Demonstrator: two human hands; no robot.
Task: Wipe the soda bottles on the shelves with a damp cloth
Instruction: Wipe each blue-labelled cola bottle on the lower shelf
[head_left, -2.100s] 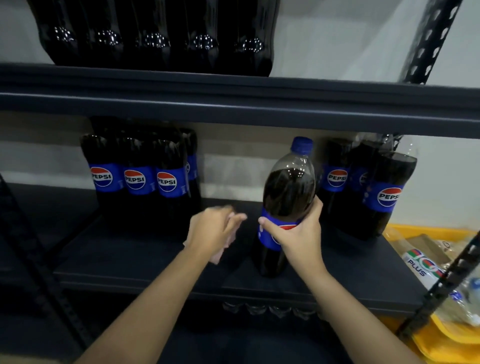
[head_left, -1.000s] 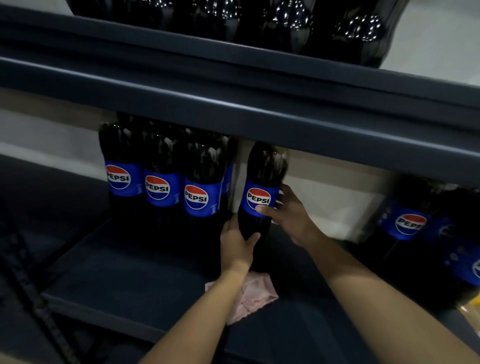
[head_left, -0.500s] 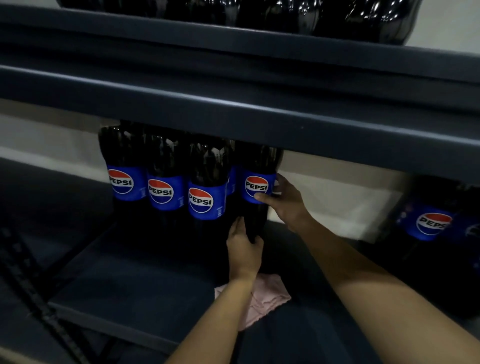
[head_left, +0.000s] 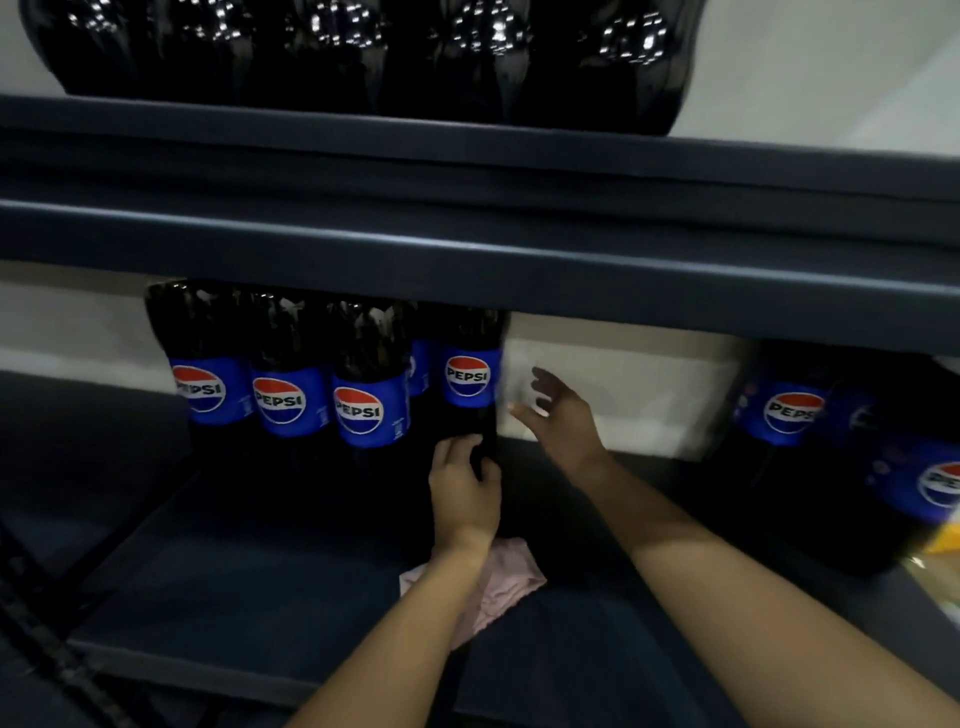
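The left hand (head_left: 464, 491) was low on the dark body of a Pepsi bottle (head_left: 470, 384), and its fingers were curled against the lower part of this bottle, so the grip was closed around it. The bottle stood upright on the lower shelf (head_left: 249, 587), at the right end of a row of bottles (head_left: 283, 374) with blue labels, and it touched the neighbour on its left side. The right hand (head_left: 558, 415) was in the air just beside the bottle, on its right side, not touching it; its fingers were spread and relaxed, so its grip was wide and held nothing. This hand was a little blurred. A pink cloth (head_left: 501, 582) lay crumpled on the lower shelf, partly under the left wrist, and no hand held it. More Pepsi bottles (head_left: 789, 410) stood further to the right on the same shelf, well apart from the row, and they were blurred too. The upper shelf (head_left: 467, 244) crossed the whole view above the hands, and it hid the tops of the bottles below. On the upper shelf stood another line of dark bottles (head_left: 363, 52), and only their bottom parts with bright reflections were visible. Behind the shelves there was a pale wall (head_left: 623, 384).
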